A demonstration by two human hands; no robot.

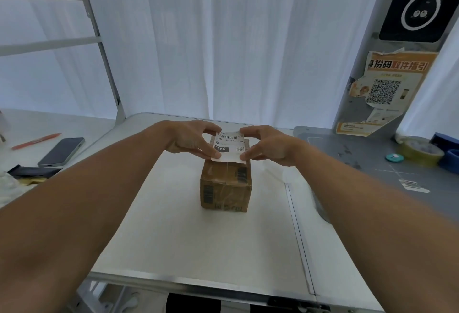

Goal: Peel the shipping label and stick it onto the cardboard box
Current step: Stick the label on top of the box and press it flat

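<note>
A small brown cardboard box [225, 188], wrapped in clear tape, stands in the middle of the white table [173, 225]. A white shipping label [229, 147] with a barcode and a black "150" block is held flat just over the far part of the box top. My left hand [192, 140] pinches the label's left edge between thumb and fingers. My right hand [267, 143] pinches its right edge the same way. Whether the label touches the box I cannot tell, since it hides that part of the top.
A phone [61, 151], a red pen [36, 141] and a dark packet [33, 171] lie at the left. At the right, a grey mat [372, 163] carries a tape roll [419, 150] and a small teal disc [394, 157]. A post with an orange poster [387, 89] stands behind.
</note>
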